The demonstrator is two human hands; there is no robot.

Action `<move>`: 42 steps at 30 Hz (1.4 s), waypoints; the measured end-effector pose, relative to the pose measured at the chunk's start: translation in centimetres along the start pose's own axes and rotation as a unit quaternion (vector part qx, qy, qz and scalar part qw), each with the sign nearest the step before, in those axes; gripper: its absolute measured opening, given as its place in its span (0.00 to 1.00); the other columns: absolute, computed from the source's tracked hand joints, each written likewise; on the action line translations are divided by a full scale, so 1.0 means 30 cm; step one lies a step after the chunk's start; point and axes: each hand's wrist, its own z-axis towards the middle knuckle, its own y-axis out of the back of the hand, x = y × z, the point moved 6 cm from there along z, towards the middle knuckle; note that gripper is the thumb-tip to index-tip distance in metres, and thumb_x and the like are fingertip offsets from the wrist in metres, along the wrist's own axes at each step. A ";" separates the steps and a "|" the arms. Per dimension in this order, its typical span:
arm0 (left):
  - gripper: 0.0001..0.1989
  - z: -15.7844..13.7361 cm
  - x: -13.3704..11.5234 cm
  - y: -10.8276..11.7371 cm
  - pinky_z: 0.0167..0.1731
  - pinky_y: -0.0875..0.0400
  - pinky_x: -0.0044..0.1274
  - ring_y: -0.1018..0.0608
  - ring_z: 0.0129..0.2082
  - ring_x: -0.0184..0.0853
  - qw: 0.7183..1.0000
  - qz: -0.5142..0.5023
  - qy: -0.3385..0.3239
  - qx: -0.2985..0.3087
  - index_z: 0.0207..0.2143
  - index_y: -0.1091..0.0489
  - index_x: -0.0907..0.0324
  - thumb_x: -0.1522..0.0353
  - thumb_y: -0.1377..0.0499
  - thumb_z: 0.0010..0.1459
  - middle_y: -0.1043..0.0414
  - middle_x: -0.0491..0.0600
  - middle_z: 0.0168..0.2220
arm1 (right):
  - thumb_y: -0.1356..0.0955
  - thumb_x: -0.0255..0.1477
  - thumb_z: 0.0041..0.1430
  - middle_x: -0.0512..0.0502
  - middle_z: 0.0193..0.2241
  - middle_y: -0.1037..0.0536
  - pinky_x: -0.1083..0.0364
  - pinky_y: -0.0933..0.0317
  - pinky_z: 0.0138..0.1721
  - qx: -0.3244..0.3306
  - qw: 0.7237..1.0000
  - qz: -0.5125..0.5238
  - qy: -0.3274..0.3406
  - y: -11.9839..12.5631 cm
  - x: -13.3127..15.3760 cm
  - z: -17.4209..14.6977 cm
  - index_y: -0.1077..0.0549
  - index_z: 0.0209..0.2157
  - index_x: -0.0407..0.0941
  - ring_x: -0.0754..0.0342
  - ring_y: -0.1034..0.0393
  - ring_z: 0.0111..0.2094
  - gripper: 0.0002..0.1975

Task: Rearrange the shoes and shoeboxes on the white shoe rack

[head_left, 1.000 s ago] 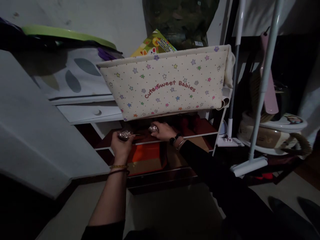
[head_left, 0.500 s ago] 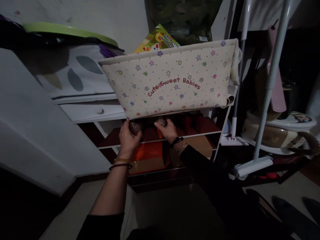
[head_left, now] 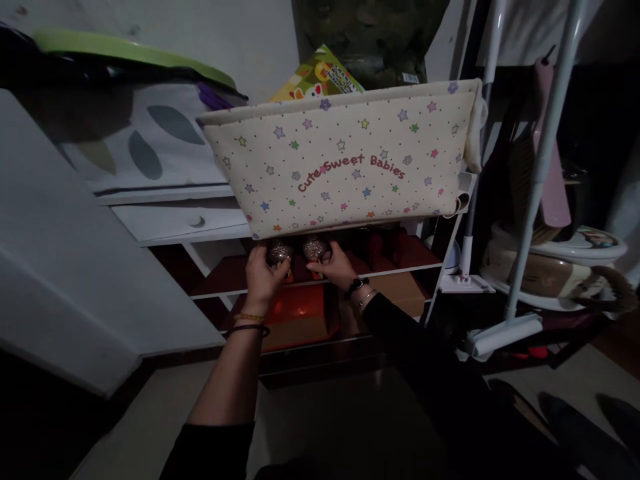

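Note:
Two glittery brown shoes stand side by side on the upper dark red shelf [head_left: 227,275], under the overhanging fabric basket. My left hand [head_left: 265,277] is closed round the left glittery shoe [head_left: 280,252], thumb on its near side. Closed on the right glittery shoe [head_left: 314,249] is my right hand [head_left: 337,267], its thumb across the front. Orange-red shows low on both shoes. Their far ends are hidden in shadow beneath the basket.
Above hangs a star-print fabric basket [head_left: 350,160] holding a picture book [head_left: 320,77]. Dark red shoes [head_left: 387,247] sit farther right on the shelf. Below are an orange box [head_left: 297,310] and a brown box [head_left: 400,293]. A mop [head_left: 525,220] leans at the right.
The two shoes have come closer together, the left one shifting right and the right one slightly left. Both hands still grip them, and the view has shifted slightly.

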 end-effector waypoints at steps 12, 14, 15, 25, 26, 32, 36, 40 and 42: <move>0.59 -0.120 0.225 -0.089 0.37 0.26 0.26 0.25 0.30 0.28 0.943 -0.271 0.188 0.053 0.70 0.47 0.58 0.61 0.27 0.35 0.31 0.43 0.37 | 0.24 0.24 0.43 0.64 0.25 0.33 0.62 0.40 0.30 0.008 0.997 0.069 -0.026 0.012 -0.057 -0.054 0.38 0.66 0.47 0.63 0.38 0.24 0.47; 0.60 -0.119 0.218 -0.096 0.35 0.28 0.24 0.27 0.28 0.26 0.941 -0.273 0.190 0.063 0.71 0.48 0.58 0.62 0.28 0.36 0.34 0.40 0.34 | 0.25 0.24 0.43 0.64 0.25 0.33 0.61 0.40 0.30 0.010 0.998 0.058 -0.025 0.015 -0.054 -0.056 0.39 0.66 0.47 0.63 0.38 0.24 0.46; 0.59 -0.118 0.212 -0.096 0.35 0.29 0.23 0.28 0.28 0.26 0.941 -0.271 0.189 0.066 0.71 0.48 0.59 0.62 0.28 0.36 0.36 0.38 0.32 | 0.25 0.24 0.44 0.63 0.25 0.33 0.61 0.40 0.31 0.006 0.998 0.051 -0.023 0.017 -0.051 -0.057 0.39 0.66 0.47 0.62 0.38 0.25 0.46; 0.60 -0.127 0.184 -0.086 0.33 0.34 0.19 0.33 0.27 0.25 0.945 -0.260 0.185 0.073 0.73 0.51 0.62 0.63 0.30 0.39 0.43 0.35 0.28 | 0.26 0.24 0.50 0.60 0.28 0.31 0.58 0.35 0.36 0.018 0.999 0.041 -0.024 0.015 -0.051 -0.072 0.42 0.68 0.44 0.60 0.33 0.30 0.45; 0.60 -0.129 0.185 -0.085 0.33 0.35 0.19 0.33 0.27 0.25 0.945 -0.258 0.185 0.073 0.73 0.51 0.62 0.63 0.30 0.39 0.43 0.35 0.28 | 0.26 0.24 0.50 0.60 0.29 0.30 0.58 0.35 0.36 0.021 0.999 0.040 -0.023 0.014 -0.052 -0.072 0.43 0.69 0.44 0.59 0.32 0.30 0.45; 0.55 -0.128 0.191 -0.085 0.36 0.31 0.19 0.29 0.30 0.26 0.956 -0.237 0.162 0.067 0.72 0.48 0.62 0.62 0.30 0.43 0.38 0.38 0.30 | 0.25 0.22 0.48 0.59 0.30 0.29 0.57 0.31 0.39 0.019 0.999 0.006 -0.036 0.016 -0.029 -0.072 0.43 0.69 0.45 0.58 0.29 0.32 0.48; 0.49 -0.147 0.161 -0.047 0.45 0.26 0.26 0.23 0.41 0.32 0.975 -0.179 0.130 0.013 0.68 0.41 0.58 0.62 0.29 0.43 0.30 0.49 0.45 | 0.22 0.24 0.46 0.49 0.41 0.23 0.50 0.30 0.50 -0.009 0.999 -0.039 -0.008 0.077 0.027 -0.128 0.42 0.69 0.44 0.53 0.24 0.43 0.49; 0.29 -0.224 0.008 0.021 0.48 0.25 0.30 0.23 0.43 0.36 0.986 -0.077 0.053 -0.138 0.57 0.31 0.59 0.60 0.33 0.54 0.29 0.54 0.48 | 0.27 0.28 0.58 0.43 0.47 0.21 0.49 0.31 0.53 -0.108 0.982 -0.056 0.145 0.284 0.137 -0.281 0.31 0.60 0.45 0.52 0.23 0.44 0.28; 0.20 -0.247 -0.106 -0.030 0.46 0.24 0.30 0.22 0.40 0.35 0.987 -0.115 0.017 -0.107 0.51 0.28 0.59 0.60 0.35 0.59 0.28 0.53 0.45 | 0.31 0.30 0.64 0.44 0.43 0.20 0.50 0.31 0.49 -0.194 0.965 -0.063 0.166 0.441 0.160 -0.352 0.27 0.54 0.45 0.52 0.24 0.42 0.18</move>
